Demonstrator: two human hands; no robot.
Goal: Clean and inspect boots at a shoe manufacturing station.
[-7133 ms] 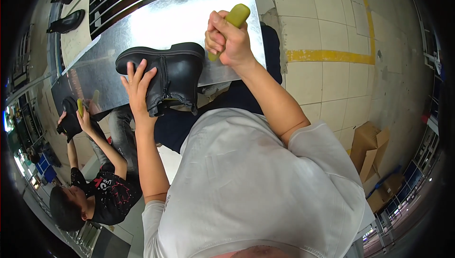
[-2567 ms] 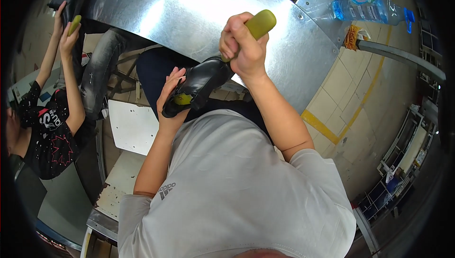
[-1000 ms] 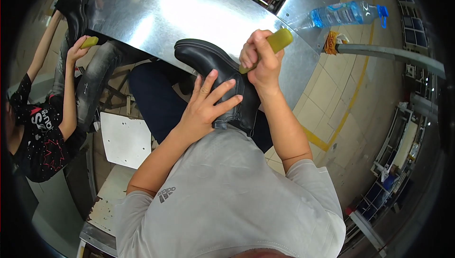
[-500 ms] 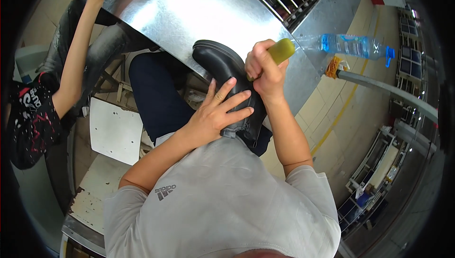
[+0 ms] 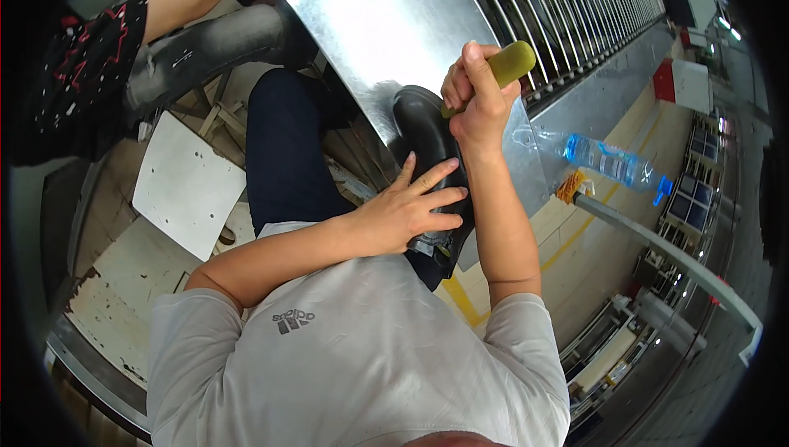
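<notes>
Gleaming metal tabletop (image 5: 362, 24) under black boot (image 5: 427, 135), yellow-lined floor (image 5: 585, 260) beyond

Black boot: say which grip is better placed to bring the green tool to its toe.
Likely the right grip: it holds the green tool, close to the toe. The left grip lies spread on the black boot, farther back.

Metal bars (image 5: 567, 16) right of the metal table (image 5: 370, 20) and a co-worker (image 5: 90, 77) sitting left are indicating a factory workshop.
</notes>
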